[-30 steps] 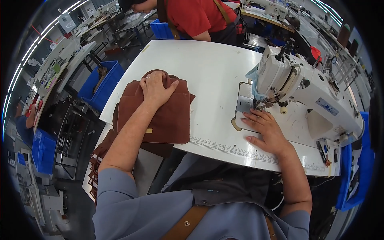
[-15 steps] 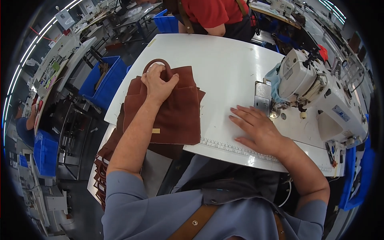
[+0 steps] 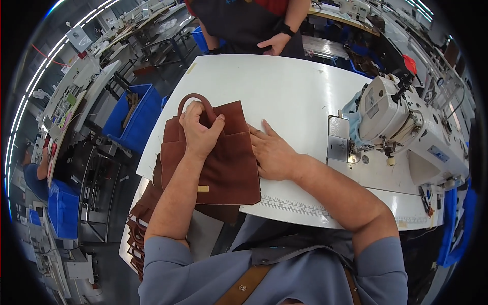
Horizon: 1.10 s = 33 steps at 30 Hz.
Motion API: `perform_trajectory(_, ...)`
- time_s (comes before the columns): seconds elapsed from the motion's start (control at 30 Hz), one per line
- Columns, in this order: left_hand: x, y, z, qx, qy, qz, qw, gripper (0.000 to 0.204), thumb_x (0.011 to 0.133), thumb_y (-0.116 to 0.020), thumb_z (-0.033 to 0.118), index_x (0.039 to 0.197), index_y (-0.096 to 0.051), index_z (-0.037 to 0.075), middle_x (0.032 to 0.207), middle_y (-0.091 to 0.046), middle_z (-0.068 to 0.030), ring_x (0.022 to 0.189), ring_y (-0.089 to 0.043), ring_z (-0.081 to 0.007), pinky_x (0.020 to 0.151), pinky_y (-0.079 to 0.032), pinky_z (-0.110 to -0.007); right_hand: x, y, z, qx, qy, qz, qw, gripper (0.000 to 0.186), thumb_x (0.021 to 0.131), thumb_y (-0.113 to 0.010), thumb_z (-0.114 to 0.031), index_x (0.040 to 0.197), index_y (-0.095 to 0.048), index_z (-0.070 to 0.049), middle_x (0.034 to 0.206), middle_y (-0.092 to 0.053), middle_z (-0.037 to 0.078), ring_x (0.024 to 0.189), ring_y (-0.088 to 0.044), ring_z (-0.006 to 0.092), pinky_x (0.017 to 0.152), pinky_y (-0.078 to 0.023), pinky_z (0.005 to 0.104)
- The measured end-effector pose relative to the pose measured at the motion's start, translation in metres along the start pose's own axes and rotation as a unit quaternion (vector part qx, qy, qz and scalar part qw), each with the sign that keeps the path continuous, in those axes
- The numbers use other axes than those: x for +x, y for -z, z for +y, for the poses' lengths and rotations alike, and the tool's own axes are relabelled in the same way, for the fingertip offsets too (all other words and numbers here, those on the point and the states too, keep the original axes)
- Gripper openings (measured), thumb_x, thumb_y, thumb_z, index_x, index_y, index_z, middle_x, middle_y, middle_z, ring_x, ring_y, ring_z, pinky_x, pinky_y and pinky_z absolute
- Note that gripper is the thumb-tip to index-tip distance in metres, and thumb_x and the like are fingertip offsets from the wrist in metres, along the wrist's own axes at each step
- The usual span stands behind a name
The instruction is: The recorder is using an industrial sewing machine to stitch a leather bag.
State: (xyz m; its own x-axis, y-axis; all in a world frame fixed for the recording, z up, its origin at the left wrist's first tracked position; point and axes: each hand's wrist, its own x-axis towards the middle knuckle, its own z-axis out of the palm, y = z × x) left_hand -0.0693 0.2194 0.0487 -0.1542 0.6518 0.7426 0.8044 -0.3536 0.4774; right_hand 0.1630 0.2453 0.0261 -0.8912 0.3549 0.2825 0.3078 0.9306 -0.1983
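A brown leather bag panel (image 3: 229, 168) with a rounded handle (image 3: 191, 96) and a small pale tab near its lower edge lies on the left part of the white table. My left hand (image 3: 199, 133) is closed around the base of the handle, thumb bent against the fingers. My right hand (image 3: 274, 152) lies on the tabletop at the panel's right edge, its fingers apart and touching that edge. Some of its fingertips are hard to make out there. More brown leather pieces (image 3: 147, 201) with handles hang in a stack below left.
To the right stands a white sewing machine (image 3: 391, 117) with a light-blue cloth on it. A ruler strip (image 3: 295, 207) runs along the near edge of the white table (image 3: 284, 91). Small tools (image 3: 425, 198) lie near the machine. Blue bins (image 3: 134, 122) stand at left; a person (image 3: 244, 25) stands across the table.
My right hand has moved left across the table to the panel's edge. My left hand keeps its hold on the handle. The person opposite has turned and shifted, a hand now showing.
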Motion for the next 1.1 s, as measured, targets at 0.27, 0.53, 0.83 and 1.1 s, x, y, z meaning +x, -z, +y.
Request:
perform_trajectory(0.27, 0.002, 0.03, -0.004, -0.191, 0.033, 0.091, 0.977, 0.005, 0.098, -0.057, 0.01, 0.097, -0.059, 0.006, 0.092, -0.052, 0.0007, 0.083, -0.048, -0.0104, 0.079, -0.041, -0.026, 0.009, -0.001, -0.003, -0.026, -0.013, -0.019, 0.999, 0.066, 0.104, -0.041, -0.045, 0.161, -0.03, -0.016, 0.167, -0.029, 0.009, 0.154, -0.027, 0.0345, 0.124, -0.018, 0.0644)
perform_trajectory(0.53, 0.024, 0.117, 0.097, -0.211, -0.075, 0.254, 0.941, 0.026, 0.103, -0.044, 0.028, 0.093, -0.048, 0.005, 0.094, -0.047, -0.0076, 0.095, -0.046, -0.0187, 0.092, -0.035, -0.036, 0.016, -0.004, -0.002, -0.041, -0.034, -0.064, 0.997, 0.071, 0.106, -0.029, -0.058, 0.164, -0.026, -0.018, 0.171, -0.023, 0.005, 0.157, -0.019, 0.0336, 0.126, -0.007, 0.063)
perform_trajectory(0.83, -0.018, 0.082, 0.16, -0.1, -0.07, 0.027, 0.992, 0.032, 0.087, -0.075, 0.034, 0.078, -0.061, 0.007, 0.09, -0.058, -0.0084, 0.086, -0.052, -0.022, 0.08, -0.04, -0.035, 0.063, -0.024, -0.001, -0.088, -0.026, 0.09, 0.992, 0.067, 0.103, -0.043, -0.054, 0.158, -0.04, -0.016, 0.167, -0.033, 0.008, 0.156, -0.024, 0.0317, 0.124, -0.007, 0.0657)
perform_trajectory(1.1, -0.035, 0.006, 0.137, -0.012, -0.136, -0.105, 0.985, 0.023, 0.081, -0.08, 0.022, 0.078, -0.061, 0.009, 0.078, -0.063, -0.005, 0.078, -0.058, -0.0257, 0.083, -0.038, -0.04, -0.06, 0.02, 0.012, 0.227, 0.111, 0.178, 0.951, 0.04, 0.1, -0.057, -0.044, 0.116, -0.071, -0.009, 0.108, -0.072, 0.008, 0.103, -0.066, 0.0241, 0.093, -0.048, 0.038)
